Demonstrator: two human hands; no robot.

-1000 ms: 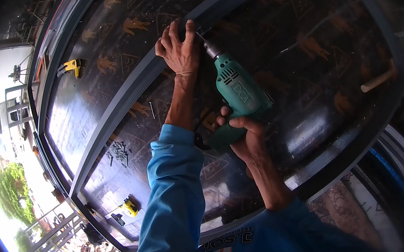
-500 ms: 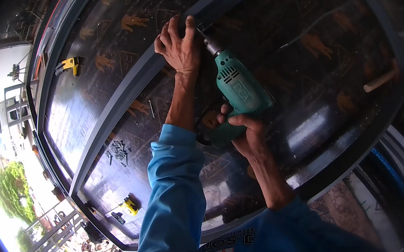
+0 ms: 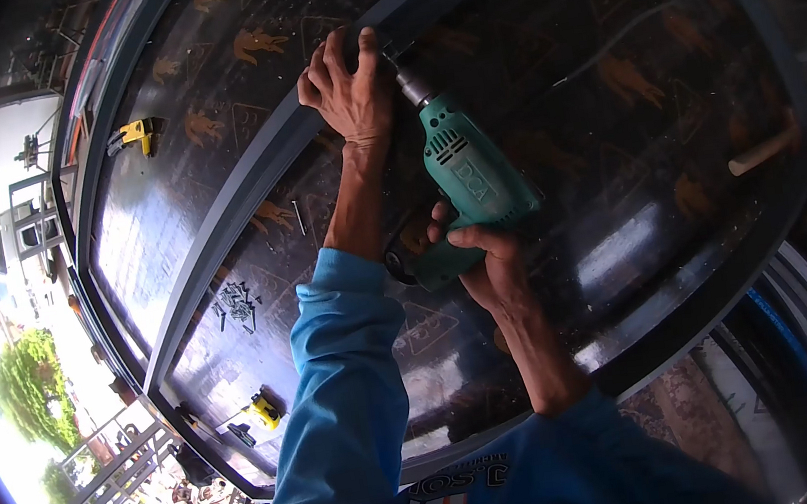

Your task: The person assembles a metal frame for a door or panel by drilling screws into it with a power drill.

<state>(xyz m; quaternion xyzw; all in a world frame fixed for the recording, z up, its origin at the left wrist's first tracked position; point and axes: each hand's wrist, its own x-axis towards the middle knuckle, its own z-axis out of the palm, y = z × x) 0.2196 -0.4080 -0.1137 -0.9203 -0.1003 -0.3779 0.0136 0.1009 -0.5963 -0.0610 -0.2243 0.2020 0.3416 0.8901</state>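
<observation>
My right hand (image 3: 495,256) is wrapped round the handle of a green power drill (image 3: 479,167). The drill's chuck (image 3: 414,86) points up and away, with its tip by the dark grey frame bar (image 3: 257,164). My left hand (image 3: 349,92) grips this bar, its fingers bent over it and the thumb close to the drill's tip. What exactly the tip touches is too dark to make out. Nearer me, a pile of screws (image 3: 236,303) lies on the dark printed board (image 3: 421,391), and a single long screw or nail (image 3: 299,217) lies beside my left forearm.
A yellow-and-black tool (image 3: 137,136) lies beyond the bar at the left. Another small yellow tool (image 3: 262,410) sits near the left front corner. A wooden handle (image 3: 762,154) lies at the right. The grey frame's outer edge (image 3: 678,354) curves round the board.
The drill and both hands appear slightly further left in the view, and the drill's tip stays by the bar. My holds on drill and bar look the same.
</observation>
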